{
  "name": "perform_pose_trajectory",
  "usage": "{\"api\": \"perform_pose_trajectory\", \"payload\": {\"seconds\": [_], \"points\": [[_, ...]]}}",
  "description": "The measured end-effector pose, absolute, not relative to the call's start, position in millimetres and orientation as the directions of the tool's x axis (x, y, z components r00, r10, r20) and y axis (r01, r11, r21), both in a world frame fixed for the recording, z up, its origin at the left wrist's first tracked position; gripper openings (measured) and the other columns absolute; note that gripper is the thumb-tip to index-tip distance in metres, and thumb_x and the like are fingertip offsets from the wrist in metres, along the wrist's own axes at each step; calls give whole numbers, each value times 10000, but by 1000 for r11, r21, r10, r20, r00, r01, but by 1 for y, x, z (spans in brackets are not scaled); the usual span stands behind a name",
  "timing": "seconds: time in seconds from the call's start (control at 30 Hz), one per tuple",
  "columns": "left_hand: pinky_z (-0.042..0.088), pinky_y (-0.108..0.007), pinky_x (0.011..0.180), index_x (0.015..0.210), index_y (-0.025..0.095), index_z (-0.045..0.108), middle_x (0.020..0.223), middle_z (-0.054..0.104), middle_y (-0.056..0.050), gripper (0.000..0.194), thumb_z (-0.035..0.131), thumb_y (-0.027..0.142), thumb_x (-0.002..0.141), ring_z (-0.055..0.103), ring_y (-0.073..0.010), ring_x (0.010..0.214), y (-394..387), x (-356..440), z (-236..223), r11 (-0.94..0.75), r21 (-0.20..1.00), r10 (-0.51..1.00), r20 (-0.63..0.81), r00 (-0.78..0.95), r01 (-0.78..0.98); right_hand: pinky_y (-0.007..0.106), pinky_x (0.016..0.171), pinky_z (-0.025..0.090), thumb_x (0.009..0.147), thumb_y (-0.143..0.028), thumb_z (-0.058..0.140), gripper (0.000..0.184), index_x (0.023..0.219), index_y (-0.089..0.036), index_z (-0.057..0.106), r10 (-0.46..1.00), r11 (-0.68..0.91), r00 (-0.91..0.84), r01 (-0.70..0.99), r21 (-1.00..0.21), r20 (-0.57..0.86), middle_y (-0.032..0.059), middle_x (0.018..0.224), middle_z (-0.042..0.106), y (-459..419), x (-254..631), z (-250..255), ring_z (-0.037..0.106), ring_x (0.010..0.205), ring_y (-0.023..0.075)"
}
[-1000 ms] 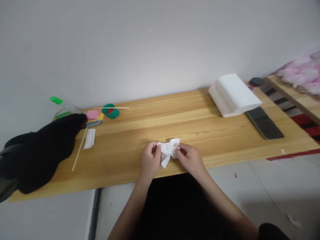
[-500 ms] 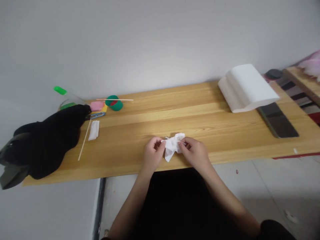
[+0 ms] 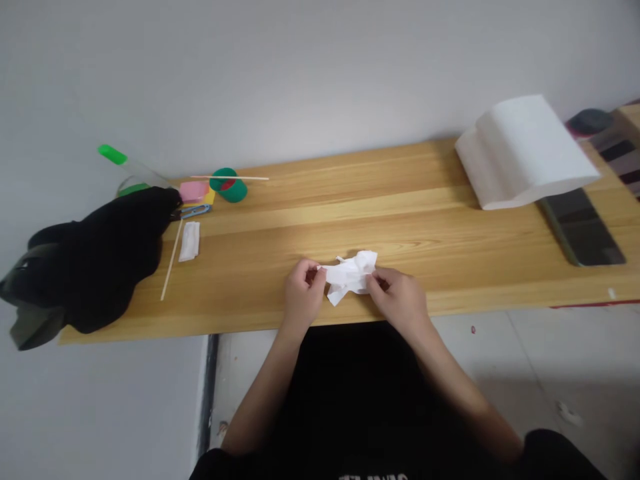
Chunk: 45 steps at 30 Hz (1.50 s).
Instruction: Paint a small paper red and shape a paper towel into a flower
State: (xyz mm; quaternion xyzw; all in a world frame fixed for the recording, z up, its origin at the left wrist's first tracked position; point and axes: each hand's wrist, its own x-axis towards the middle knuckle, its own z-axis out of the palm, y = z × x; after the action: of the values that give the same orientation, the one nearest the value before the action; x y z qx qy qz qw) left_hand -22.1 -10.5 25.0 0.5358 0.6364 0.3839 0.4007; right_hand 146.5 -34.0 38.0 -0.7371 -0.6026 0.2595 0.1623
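A crumpled white tissue point(image 3: 350, 274) is stretched between my two hands, just above the front part of the wooden table point(image 3: 310, 223). My left hand point(image 3: 304, 293) pinches its left end between thumb and curled fingers. On the other side, my right hand point(image 3: 399, 297) grips the right edge the same way. The paper has creased, uneven edges, and a small twisted bit sticks up at its top.
To the left lie a black cloth item point(image 3: 115, 260), a thin stick point(image 3: 171, 261), a folded white tissue point(image 3: 189, 241), blue-handled scissors point(image 3: 195, 211) and a green cup point(image 3: 233, 186) with a stick across it. At right, a white paper stack point(image 3: 530, 150) overlaps a phone point(image 3: 583, 227).
My hands have moved slightly apart, and the tissue is spread wider between them. The whole view has shifted a little, so the table sits higher in the picture.
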Motion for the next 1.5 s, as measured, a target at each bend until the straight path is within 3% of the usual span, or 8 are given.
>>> {"api": "perform_pose_trajectory", "payload": {"seconds": [0.13,0.23,0.33,0.47,0.6,0.77,0.93,1.5], "points": [[397,-211,543,719,186,537,633,546,37,57,572,228,734,498,-93,565,-10,-24,24,160,940,985,-132,-111,303,252,486,278,798,-360,454,292,592,-193,579,969,-220,114,798,-561,-218,26,567,606,-35,150,40,520,520,151],[426,-205,558,786,180,570,686,574,30,113,623,222,695,520,-82,581,-9,-26,25,164,972,985,-153,-75,171,252,510,345,793,-361,500,220,769,-190,637,976,-206,106,728,-654,-190,21,638,639,-38,153,42,550,543,147],[462,-221,591,821,171,599,699,608,20,154,639,226,683,558,-86,591,-8,-29,29,184,982,983,-184,10,31,264,555,417,790,-303,522,230,962,-178,610,991,-124,118,657,-744,-62,35,781,650,-40,156,45,568,597,141],[481,-242,600,819,159,627,656,628,15,157,645,245,689,574,-96,572,-8,-30,32,224,974,974,-222,55,-27,296,628,457,795,-255,528,165,934,-188,588,987,85,51,647,-758,154,66,898,626,-39,155,47,579,733,169],[483,-248,614,825,167,628,735,650,-7,156,653,247,694,593,-110,630,-7,-28,29,214,976,976,-215,29,42,308,635,455,774,-311,601,156,869,-188,583,994,74,7,682,-727,108,58,829,638,-34,151,43,585,711,182],[481,-278,728,935,202,634,925,620,-30,314,710,138,638,593,-143,815,0,-19,27,-26,941,999,15,34,338,292,603,407,744,-384,646,245,866,-183,577,994,35,37,767,-640,99,55,797,651,-27,140,34,581,698,195],[462,-287,723,717,193,611,771,601,1,102,636,95,729,578,-140,763,8,-8,30,-170,850,984,115,139,499,269,576,359,777,-256,565,170,928,-183,585,996,1,54,798,-602,72,25,716,650,-23,133,31,564,637,172],[442,-253,671,725,193,543,735,576,4,93,570,125,782,556,-127,709,7,-9,21,-99,824,990,139,-30,559,251,531,362,732,-233,549,198,927,-205,565,974,-225,162,721,-655,-155,7,687,655,-29,137,32,567,560,151]]}}
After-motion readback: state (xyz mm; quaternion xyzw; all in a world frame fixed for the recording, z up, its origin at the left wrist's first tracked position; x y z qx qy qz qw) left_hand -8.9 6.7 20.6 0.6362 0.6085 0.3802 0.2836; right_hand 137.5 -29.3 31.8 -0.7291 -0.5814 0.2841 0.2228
